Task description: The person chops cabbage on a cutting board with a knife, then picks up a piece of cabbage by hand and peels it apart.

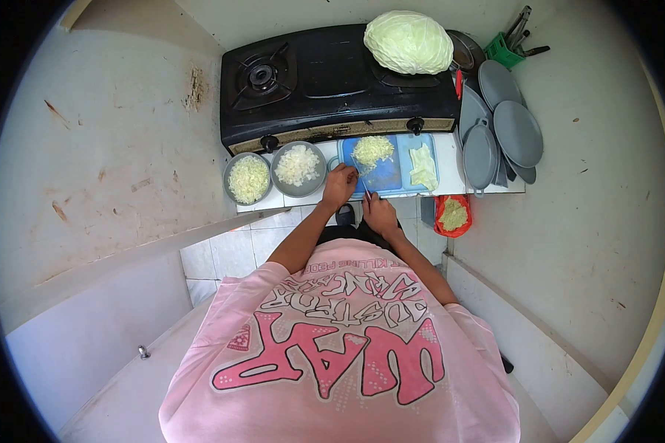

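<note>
My right hand [379, 213] is closed round the handle of a knife [366, 190], at the near edge of a blue cutting board [384, 179]. The blade points away from me over the board. Just left of the blade, my left hand [340, 184] rests on the board's left part with its fingers curled; what they hold, if anything, is too small to make out. Beyond the fingers lies a pile of chopped cabbage [374, 150]. Pale cabbage leaf pieces [423, 167] lie on the board's right part.
Left of the board stand a bowl of chopped white pieces [297, 165] and a bowl of shredded cabbage [249, 179]. Behind is a black gas stove [325, 81] bearing a cabbage [408, 42]. Grey plates [518, 133] stand right, above a red bag [452, 215] of scraps.
</note>
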Motion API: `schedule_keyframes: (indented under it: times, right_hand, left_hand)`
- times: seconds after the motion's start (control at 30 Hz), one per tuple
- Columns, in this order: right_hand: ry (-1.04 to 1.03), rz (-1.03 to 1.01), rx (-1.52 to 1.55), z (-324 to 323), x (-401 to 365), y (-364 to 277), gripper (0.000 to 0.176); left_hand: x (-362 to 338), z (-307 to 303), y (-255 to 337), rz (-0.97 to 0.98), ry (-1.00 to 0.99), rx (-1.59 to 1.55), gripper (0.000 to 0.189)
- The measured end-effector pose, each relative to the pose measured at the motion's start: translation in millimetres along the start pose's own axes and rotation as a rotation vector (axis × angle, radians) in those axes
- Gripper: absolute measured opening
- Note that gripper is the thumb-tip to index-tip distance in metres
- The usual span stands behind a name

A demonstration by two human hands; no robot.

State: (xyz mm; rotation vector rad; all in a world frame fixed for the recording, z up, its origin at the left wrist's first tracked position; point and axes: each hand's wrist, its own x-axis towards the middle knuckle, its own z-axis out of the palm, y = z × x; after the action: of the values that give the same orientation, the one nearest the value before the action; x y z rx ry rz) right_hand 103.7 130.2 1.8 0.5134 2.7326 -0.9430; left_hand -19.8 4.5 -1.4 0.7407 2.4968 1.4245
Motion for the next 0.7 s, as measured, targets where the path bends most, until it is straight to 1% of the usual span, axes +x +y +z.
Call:
schedule_keyframes:
  times: [0.27,0.57,0.7]
  right_hand:
    - [0.049,-0.033,0.013,6.8,8.0,1.7,0.036]
    - [0.029,-0.027,0.013,4.2,4.8,-1.6,0.036]
    - [0.035,-0.030,-0.024,4.7,9.6,-3.1,0.037]
  left_hand:
    - [0.4,0.4,0.9,-0.014,0.005,-0.006,0.009]
    - [-0.4,2.4,-2.3,0.010,0.041,0.008,0.008]
    - [-0.5,1.2,1.3,-0.022,0.026,-0.007,0.008]
